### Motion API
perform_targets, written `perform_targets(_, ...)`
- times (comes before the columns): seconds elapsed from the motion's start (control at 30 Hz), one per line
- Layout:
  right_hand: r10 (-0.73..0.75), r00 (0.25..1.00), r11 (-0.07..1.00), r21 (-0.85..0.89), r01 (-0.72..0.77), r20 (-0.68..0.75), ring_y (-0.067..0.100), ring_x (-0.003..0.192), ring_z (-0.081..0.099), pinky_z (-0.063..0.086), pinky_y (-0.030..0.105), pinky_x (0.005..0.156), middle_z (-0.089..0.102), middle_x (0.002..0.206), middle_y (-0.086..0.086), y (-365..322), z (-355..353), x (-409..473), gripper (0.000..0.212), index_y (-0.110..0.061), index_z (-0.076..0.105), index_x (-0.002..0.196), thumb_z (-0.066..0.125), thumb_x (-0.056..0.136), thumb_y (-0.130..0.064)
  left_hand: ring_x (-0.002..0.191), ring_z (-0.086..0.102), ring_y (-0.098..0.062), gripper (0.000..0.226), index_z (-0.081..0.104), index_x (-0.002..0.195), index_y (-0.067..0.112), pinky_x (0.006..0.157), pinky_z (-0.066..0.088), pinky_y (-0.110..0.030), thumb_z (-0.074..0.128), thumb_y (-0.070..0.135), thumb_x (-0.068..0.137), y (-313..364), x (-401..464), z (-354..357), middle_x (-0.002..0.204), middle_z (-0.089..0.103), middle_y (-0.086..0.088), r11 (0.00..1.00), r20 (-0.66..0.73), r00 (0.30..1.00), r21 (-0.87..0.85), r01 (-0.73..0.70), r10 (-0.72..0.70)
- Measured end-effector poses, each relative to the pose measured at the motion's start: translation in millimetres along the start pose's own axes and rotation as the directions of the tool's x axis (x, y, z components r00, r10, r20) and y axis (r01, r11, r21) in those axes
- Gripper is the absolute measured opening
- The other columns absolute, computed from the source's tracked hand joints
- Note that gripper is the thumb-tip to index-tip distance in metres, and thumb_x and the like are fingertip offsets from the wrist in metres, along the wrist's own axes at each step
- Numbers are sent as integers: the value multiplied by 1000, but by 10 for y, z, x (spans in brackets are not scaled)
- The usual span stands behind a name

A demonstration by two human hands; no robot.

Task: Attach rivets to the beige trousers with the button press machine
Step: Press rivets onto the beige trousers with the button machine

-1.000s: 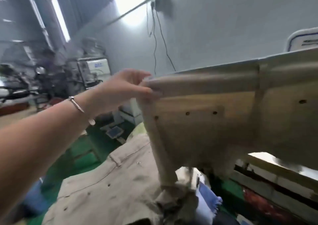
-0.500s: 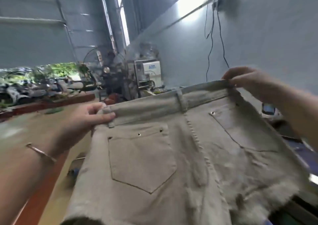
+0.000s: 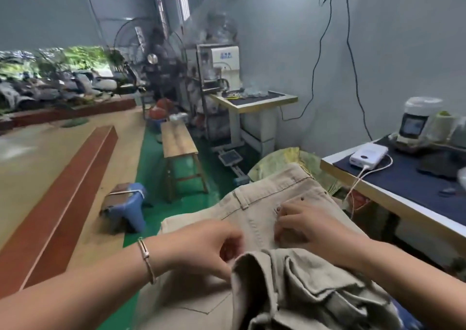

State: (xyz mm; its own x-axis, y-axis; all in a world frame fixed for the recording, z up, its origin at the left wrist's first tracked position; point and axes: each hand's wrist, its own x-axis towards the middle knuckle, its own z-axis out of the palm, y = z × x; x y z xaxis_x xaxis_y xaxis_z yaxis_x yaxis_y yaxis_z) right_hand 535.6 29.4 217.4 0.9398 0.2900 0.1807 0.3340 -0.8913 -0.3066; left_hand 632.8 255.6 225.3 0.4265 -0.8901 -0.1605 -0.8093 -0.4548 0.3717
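We see both forearms reaching in from the lower corners — the left hand [image 3: 201, 246], bracelet at its wrist, with fingers curled under, and the right hand [image 3: 310, 228] palm-down, fingers bent — the two close together.

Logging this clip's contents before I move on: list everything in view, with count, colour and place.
trousers: one pair, beige, under both hands, front centre
garment: one, grey-green, bunched over the trousers, front right
rivets: a few, dark, on the trousers near the right hand
stool: one, blue, on the floor, left
bench: one, wooden, on the green floor
press: one, white, by the back wall
table: one, dark-topped, right
power bank: one, white, on the table
left hand: fingers curled on fabric
right hand: fingers curled on the trousers
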Motion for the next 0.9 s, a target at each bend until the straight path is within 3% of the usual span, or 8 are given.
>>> perform_targets(0.1, 25, 992, 998, 54, -19, -127, 8, 93, 54, 45, 31, 84, 61, 96, -9, -24, -121, -207, 7, -20, 70, 89, 70, 82, -21, 67, 53, 1, 20, 57, 78, 29, 58, 41, -14, 70, 44, 77, 189, 81, -234, 72, 59, 17, 984, 6, 1000, 177, 19, -20)
perform_targets(0.27, 201, 918, 972, 189, -143, -342, 8, 95, 57, 46, 29, 82, 62, 101, -9, -174, -513, -1062, 8, -19, 70, 95, 68, 87, -20, 66, 58, -2, 30, 63, 76, 36, 58, 47, -18, 59, 66, 77, 973, 472, -795, 74, 64, 16, 972, -119, 973, 152, -181, 200)
perform_targets(0.37, 343, 803, 937, 239, -255, -488, 16, 86, 59, 49, 36, 76, 63, 98, 2, -354, -707, -1839, 8, -9, 71, 94, 68, 86, -10, 59, 59, -9, 47, 66, 80, 35, 57, 52, -29, 53, 79, 71, 1705, 843, -748, 68, 65, 12, 866, -54, 873, 173, -470, 485)
perform_targets(0.43, 448, 688, 894, 276, -353, -570, 17, 83, 60, 50, 38, 77, 63, 96, 7, -527, -779, -2423, 8, -4, 71, 93, 68, 85, -3, 53, 56, -7, 41, 66, 79, 39, 53, 51, -24, 54, 78, 73, 2269, 1109, -526, 64, 63, 14, 730, 20, 751, 222, -646, 660)
perform_targets(0.57, 632, 355, 727, 368, -580, -689, 18, 84, 60, 49, 30, 76, 64, 92, 7, -1047, -738, -3711, 6, -2, 70, 91, 66, 86, -1, 43, 45, -5, 27, 67, 79, 36, 47, 44, -16, 66, 61, 71, 3548, 1510, 186, 56, 58, 10, 480, 209, 517, 204, -853, 830)
perform_targets(0.7, 706, -154, 360, 537, -763, -691, 8, 85, 61, 49, 23, 74, 66, 89, -8, -1796, -383, -5010, 9, -19, 71, 89, 65, 89, -13, 47, 52, 4, 13, 67, 78, 45, 52, 46, -15, 68, 58, 75, 4765, 1467, 1025, 61, 63, 19, 223, 437, 278, 173, -959, 855)
perform_targets(0.8, 552, -549, 115, 710, -695, -627, 4, 76, 64, 51, 26, 71, 68, 80, -11, -2507, 102, -5746, 18, -29, 69, 81, 65, 87, -13, 58, 57, 12, 6, 61, 70, 57, 56, 42, -15, 64, 59, 75, 5528, 1125, 1602, 64, 62, 31, 49, 528, 74, 62, -997, 846)
perform_targets(0.9, 387, -783, -36, 840, -541, -487, 11, 66, 63, 51, 33, 68, 68, 72, -5, -3133, 682, -6119, 24, -26, 68, 76, 65, 84, -4, 65, 61, 8, 14, 63, 76, 50, 59, 46, -22, 55, 61, 75, 6140, 627, 2216, 69, 66, 26, -20, 623, -87, -114, -993, 777)
